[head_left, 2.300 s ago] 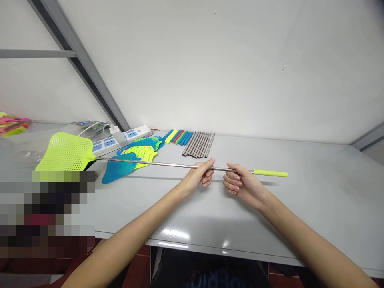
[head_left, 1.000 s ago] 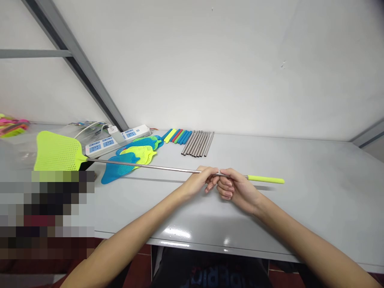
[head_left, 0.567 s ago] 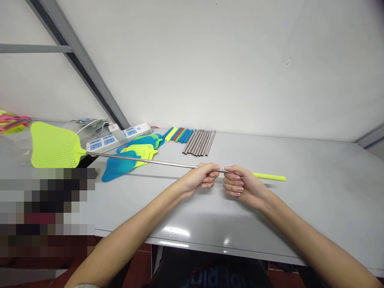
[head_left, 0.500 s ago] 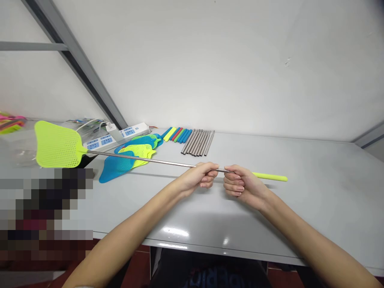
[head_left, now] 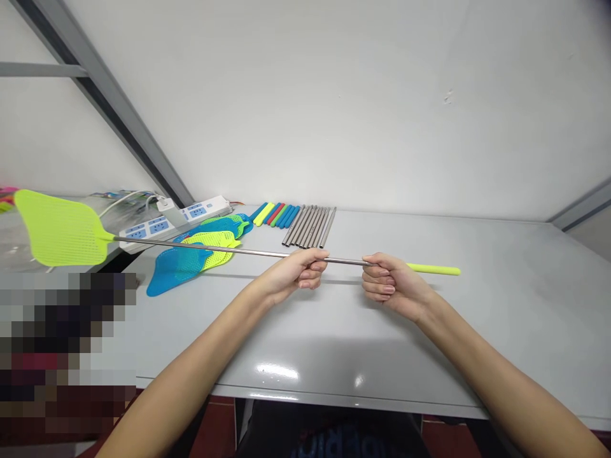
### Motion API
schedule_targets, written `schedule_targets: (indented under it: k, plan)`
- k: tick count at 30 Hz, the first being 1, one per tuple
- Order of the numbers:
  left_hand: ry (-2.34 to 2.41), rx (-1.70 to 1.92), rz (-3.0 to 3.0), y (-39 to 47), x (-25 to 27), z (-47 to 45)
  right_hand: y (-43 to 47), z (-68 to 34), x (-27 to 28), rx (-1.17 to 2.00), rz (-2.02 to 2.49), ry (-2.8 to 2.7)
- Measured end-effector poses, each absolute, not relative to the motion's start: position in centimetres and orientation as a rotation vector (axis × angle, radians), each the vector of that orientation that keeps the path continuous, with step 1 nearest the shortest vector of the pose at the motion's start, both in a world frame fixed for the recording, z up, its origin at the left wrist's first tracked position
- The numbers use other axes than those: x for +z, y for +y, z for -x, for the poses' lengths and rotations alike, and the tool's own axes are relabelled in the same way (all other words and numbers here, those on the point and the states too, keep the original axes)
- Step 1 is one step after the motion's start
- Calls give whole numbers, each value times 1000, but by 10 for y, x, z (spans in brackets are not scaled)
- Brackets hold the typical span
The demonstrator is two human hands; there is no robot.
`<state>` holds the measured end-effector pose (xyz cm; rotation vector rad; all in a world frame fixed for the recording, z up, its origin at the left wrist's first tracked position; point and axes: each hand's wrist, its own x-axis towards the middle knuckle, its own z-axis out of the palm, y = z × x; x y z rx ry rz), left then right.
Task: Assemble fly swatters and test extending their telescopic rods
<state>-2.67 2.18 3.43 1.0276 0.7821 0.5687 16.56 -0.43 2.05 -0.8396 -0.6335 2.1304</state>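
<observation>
Clenching the metal rod [head_left: 346,261] of the fly swatter [head_left: 67,230], left hand [head_left: 301,272] and right hand [head_left: 392,283] should work in line, avoiding bends.

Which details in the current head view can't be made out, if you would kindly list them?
Head view:
- Where the metal rod meets the yellow-green handle: hidden by the right hand.
- Rod section inside the left hand: hidden by that hand.
- Parts of the stacked swatter heads: covered by one another.
- Pink item: cut off by the left edge.
- Lower left area: obscured by pixelation.
</observation>
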Motion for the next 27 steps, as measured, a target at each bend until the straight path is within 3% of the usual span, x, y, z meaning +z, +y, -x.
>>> schedule_targets:
  k: [27]
  plan:
    - [899, 527, -1045, 29, 35, 47, -2, -169, 15, 2092, 847, -635]
